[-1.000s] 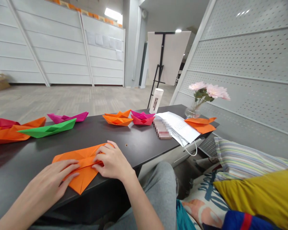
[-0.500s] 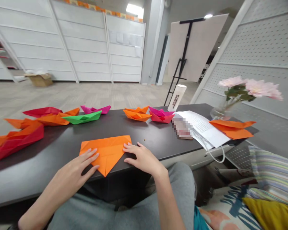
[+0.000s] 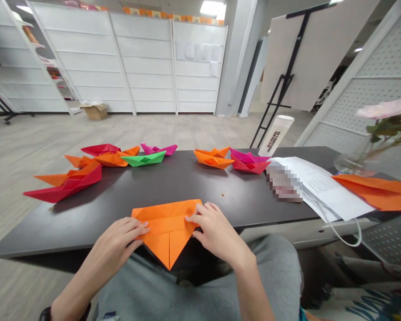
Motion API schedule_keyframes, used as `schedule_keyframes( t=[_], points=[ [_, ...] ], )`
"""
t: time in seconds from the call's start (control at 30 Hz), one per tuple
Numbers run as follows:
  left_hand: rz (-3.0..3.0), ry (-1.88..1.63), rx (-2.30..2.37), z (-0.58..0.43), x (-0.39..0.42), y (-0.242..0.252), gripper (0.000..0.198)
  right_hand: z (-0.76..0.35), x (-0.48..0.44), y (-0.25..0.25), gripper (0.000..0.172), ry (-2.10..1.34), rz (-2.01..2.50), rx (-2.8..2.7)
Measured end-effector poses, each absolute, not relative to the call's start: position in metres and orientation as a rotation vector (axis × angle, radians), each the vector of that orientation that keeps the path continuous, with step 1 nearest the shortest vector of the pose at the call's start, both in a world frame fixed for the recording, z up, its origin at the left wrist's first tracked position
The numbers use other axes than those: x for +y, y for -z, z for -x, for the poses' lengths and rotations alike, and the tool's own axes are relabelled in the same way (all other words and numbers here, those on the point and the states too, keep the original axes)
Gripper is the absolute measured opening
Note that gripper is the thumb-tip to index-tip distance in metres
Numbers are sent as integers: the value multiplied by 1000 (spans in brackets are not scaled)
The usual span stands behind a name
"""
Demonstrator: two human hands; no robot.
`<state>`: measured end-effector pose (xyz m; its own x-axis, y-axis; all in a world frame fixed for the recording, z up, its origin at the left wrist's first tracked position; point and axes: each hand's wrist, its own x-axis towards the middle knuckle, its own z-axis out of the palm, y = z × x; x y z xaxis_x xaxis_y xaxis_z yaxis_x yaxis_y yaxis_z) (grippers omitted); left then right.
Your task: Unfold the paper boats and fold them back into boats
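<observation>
A sheet of orange folded paper [image 3: 169,229] lies at the table's near edge, its pointed end toward me and hanging past the edge. A slit-like centre seam runs up from the point, and a crease crosses the upper part. My left hand [image 3: 120,238] holds the paper's left side, fingers on top and the thumb near the lower edge. At the right side my right hand [image 3: 217,229] grips the paper, fingers curled over the corner and the thumb at its edge. Part of both corners is hidden by the fingers.
Folded paper boats stand along the far side: a red boat [image 3: 65,189], a green boat [image 3: 145,159], an orange boat [image 3: 214,160] and several others. To the right are printed sheets [image 3: 324,183], a blurred-out flat object [image 3: 284,183], a white cylinder [image 3: 276,136], orange paper [image 3: 376,191] and a flower vase [image 3: 350,162].
My hands have gone from lying flat on the orange paper to gripping its two sides. The paper has shifted toward me, its point further over the edge. The view has turned left.
</observation>
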<state>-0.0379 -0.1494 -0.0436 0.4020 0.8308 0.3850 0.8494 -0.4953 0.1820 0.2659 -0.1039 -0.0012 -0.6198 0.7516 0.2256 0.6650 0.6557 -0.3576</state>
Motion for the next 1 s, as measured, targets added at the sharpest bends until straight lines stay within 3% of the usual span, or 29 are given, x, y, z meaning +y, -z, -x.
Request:
schedule_keyframes(
  t=[0.27, 0.43, 0.57, 0.77, 0.9, 1.0],
  points=[
    [2538, 1177, -1949, 28, -155, 7, 23, -272, -101, -17, 22, -647, 985, -2201],
    [2484, 1539, -2368, 20, -122, 3, 41, -267, -76, 2, 21, -758, 1229, -1763],
    [2399, 1318, -2352, 13, -90, 20, 40, -264, -52, 31, 24, -621, 1337, -1791],
    [2424, 1035, -1865, 18, -85, 33, 19, -268, -55, 32, 25, -327, 1301, -1975],
    [2712, 808, -1668, 26, -99, 27, 24, -287, -64, 20, 23, -552, 1089, -2278],
    [2833, 666, -1619, 35, -104, 22, 34, -302, -68, 16, 54, -808, 1033, -2350]
  ],
)
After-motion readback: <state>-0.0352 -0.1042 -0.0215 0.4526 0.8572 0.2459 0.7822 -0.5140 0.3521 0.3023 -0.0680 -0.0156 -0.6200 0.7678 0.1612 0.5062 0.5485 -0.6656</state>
